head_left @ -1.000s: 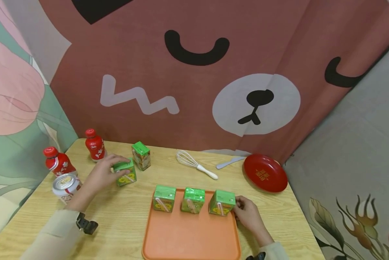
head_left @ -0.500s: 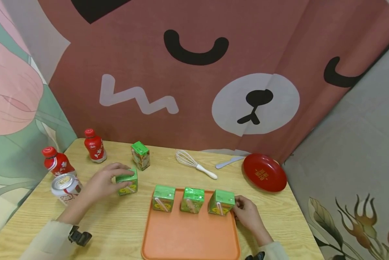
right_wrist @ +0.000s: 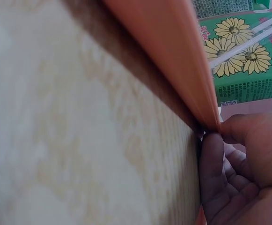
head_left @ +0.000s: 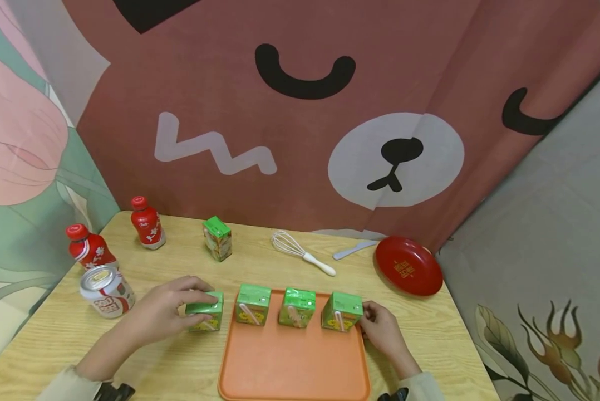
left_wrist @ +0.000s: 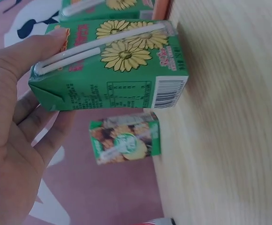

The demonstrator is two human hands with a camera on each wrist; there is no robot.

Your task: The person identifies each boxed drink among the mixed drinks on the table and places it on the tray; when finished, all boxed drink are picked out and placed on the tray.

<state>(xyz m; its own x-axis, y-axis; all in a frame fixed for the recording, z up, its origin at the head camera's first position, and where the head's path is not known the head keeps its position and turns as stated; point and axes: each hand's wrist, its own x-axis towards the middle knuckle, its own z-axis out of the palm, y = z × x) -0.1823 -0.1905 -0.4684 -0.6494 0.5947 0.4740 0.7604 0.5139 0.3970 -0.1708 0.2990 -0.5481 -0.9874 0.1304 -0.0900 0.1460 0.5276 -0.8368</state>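
Holding a green juice box [left_wrist: 111,70] just left of the orange tray [head_left: 295,365], ready to be placed.
Pinched between thumb and fingers of the left hand [head_left: 162,312], the box is upright; whether its base touches the table [head_left: 175,365] I cannot tell. The right hand [head_left: 385,332] grips the tray's rim at its far right corner, thumb against finger, apparently to steady it. Three more boxes [head_left: 297,309] stand in a row along the tray's far side, so the step looks like filling the tray; the next move seems to call for lifting the held box over the left rim and setting it down without knocking the leftmost one.
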